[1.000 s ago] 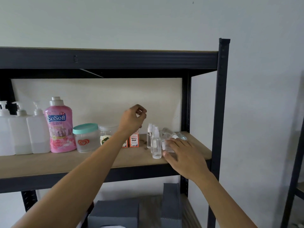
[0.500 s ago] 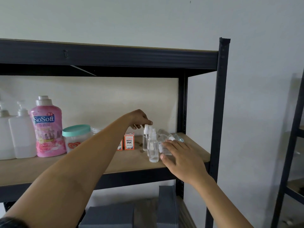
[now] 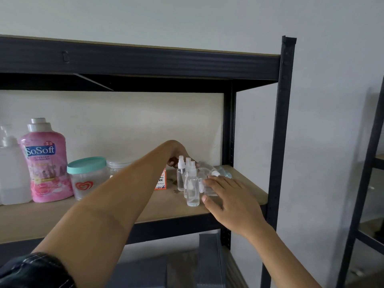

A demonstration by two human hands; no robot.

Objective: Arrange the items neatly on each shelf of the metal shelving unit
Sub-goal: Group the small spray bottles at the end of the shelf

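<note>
On the wooden shelf (image 3: 162, 206) of the black metal shelving unit (image 3: 279, 132), three small clear spray bottles (image 3: 192, 190) stand upright near the right end. More clear bottles (image 3: 223, 173) lie on their sides just right of them. My right hand (image 3: 229, 197) rests with straight fingers on the lying bottles, its thumb beside the front upright bottle. My left hand (image 3: 176, 153) reaches down behind the upright bottles; its fingertips are hidden by them. An orange ink box (image 3: 161, 182) stands left of the bottles, partly hidden by my left arm.
Further left stand a teal-lidded jar (image 3: 88, 177), a clear jar (image 3: 118, 164), a pink SoSoft bottle (image 3: 46, 163) and a white pump bottle (image 3: 11, 175). Grey boxes (image 3: 209, 260) sit on the shelf below. A second black shelving unit (image 3: 367, 173) is at the right edge.
My left hand has moved from above the ink box rightward and down, behind the spray bottles. My right hand has stayed on the lying bottles. The view has shifted slightly right.
</note>
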